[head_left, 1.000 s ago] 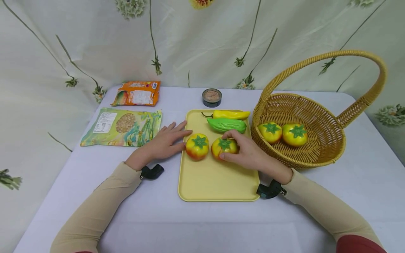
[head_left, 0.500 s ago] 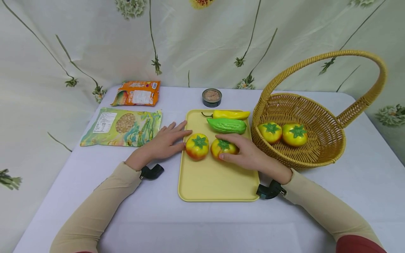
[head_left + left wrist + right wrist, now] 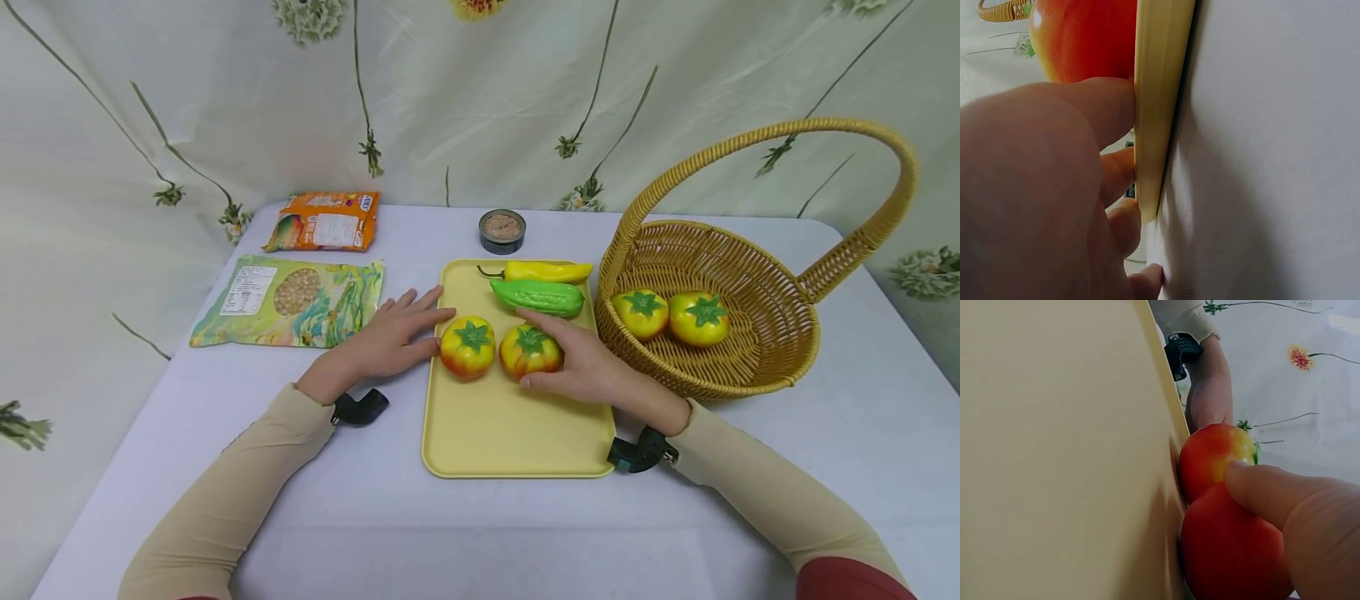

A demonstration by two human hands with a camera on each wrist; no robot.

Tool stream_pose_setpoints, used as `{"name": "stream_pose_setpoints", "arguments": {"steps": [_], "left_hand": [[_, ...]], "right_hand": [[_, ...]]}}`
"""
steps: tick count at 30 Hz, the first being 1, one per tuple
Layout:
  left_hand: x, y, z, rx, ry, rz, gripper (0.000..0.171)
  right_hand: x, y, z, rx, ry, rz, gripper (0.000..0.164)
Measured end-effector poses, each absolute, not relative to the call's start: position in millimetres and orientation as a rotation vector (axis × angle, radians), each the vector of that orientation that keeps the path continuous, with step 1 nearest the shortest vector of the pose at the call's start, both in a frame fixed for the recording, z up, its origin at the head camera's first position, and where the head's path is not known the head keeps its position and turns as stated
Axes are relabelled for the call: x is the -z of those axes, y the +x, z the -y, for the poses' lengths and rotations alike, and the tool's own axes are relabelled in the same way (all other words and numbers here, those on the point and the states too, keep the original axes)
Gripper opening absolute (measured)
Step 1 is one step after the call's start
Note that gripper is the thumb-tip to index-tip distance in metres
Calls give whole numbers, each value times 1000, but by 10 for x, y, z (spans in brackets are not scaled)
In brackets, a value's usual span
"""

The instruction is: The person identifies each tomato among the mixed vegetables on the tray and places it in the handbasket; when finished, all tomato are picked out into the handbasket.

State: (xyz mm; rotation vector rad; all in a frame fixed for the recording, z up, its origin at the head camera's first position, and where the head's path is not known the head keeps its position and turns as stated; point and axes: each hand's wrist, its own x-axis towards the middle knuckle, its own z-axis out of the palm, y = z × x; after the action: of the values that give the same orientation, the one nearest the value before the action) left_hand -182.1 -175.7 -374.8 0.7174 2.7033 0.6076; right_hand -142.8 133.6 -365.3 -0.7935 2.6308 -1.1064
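On the yellow tray [image 3: 517, 433] sit two red-and-yellow tomatoes with green star-shaped tops. My right hand [image 3: 581, 358] lies spread around the right tomato [image 3: 531, 352], its thumb at the near side and forefinger stretched past the far side. In the right wrist view the thumb overlaps this tomato [image 3: 1229, 550]. My left hand [image 3: 390, 335] rests with straight fingers across the tray's left rim, beside the left tomato [image 3: 467, 348]. The left wrist view shows its fingertips [image 3: 1124, 100] at the rim. Behind lie a green bitter gourd [image 3: 540, 297] and a yellow chili pepper [image 3: 551, 272].
Right of the tray stands a wicker basket [image 3: 757, 383] with a tall handle; two tomatoes [image 3: 697, 319] lie inside. A green food bag [image 3: 296, 302] and an orange packet [image 3: 326, 222] lie at the left. A small round tin [image 3: 502, 231] stands behind the tray.
My right hand has loosened around the right tomato: the forefinger has straightened and moved away, and the thumb has slid off its near side. My left hand has not moved.
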Motion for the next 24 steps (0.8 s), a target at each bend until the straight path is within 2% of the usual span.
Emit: {"name": "stream_pose_setpoints", "arguments": {"steps": [24], "left_hand": [[3740, -1820, 1758, -611, 717, -2706, 54]], "right_hand": [[3617, -1395, -1341, 1067, -793, -2682, 81]]}}
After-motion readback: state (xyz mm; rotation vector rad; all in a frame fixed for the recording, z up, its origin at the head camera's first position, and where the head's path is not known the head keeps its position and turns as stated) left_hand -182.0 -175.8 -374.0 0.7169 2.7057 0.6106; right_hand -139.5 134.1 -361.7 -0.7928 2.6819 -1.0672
